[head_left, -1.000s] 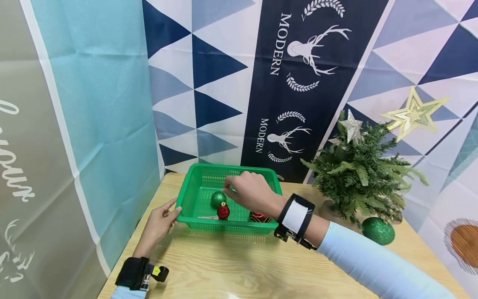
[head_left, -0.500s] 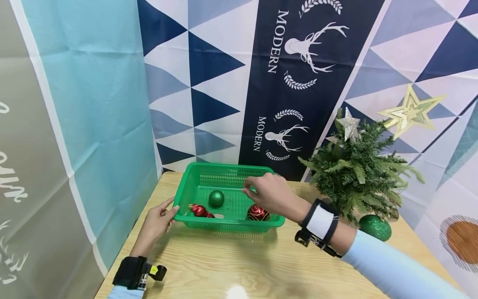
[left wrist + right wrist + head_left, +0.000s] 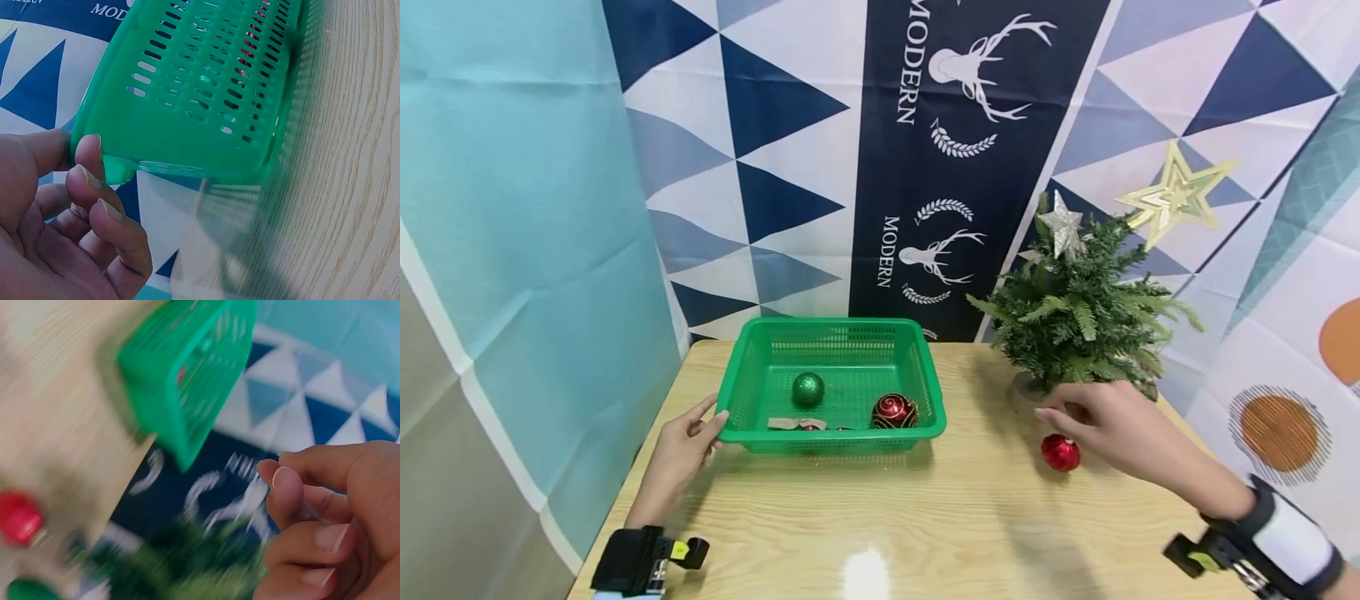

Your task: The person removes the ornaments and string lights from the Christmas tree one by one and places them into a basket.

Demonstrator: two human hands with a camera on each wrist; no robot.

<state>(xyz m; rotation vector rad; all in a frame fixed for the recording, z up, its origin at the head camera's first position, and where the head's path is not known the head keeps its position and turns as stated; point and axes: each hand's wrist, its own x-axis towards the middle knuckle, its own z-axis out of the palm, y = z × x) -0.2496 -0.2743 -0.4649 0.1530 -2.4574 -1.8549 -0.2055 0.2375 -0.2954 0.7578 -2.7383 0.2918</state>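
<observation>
Holding the near left corner of the green perforated plastic basket [image 3: 842, 436] with my left hand [image 3: 681, 446], thumb and fingers clamped on the rim. The basket sits toward the back of the pale wood-grain table [image 3: 970, 508], over on the left.

My right hand [image 3: 1108, 425] is way over on the other side, in front of the small green artificial tree [image 3: 1067, 308]. Its fingers are curled, thumb and forefinger tips together, and I see nothing between them. The shiny red ornament with a small metallic cap [image 3: 1062, 454] shows just under that hand in the head view, though the right wrist camera has it well apart from my fingers (that feed is pretty blurry, so I can't tell more).

Inside the basket I've got the glittery green ball [image 3: 808, 389] left of the middle, the red ball with gold swirls [image 3: 892, 412] in the near right part, and the flat beige strip [image 3: 786, 423] near the front. Some red bits peek out beside the strip, mostly hidden by the wall.

Up on the tree: the silver glitter star [image 3: 1063, 223] and the big gold star [image 3: 1176, 198].
</observation>
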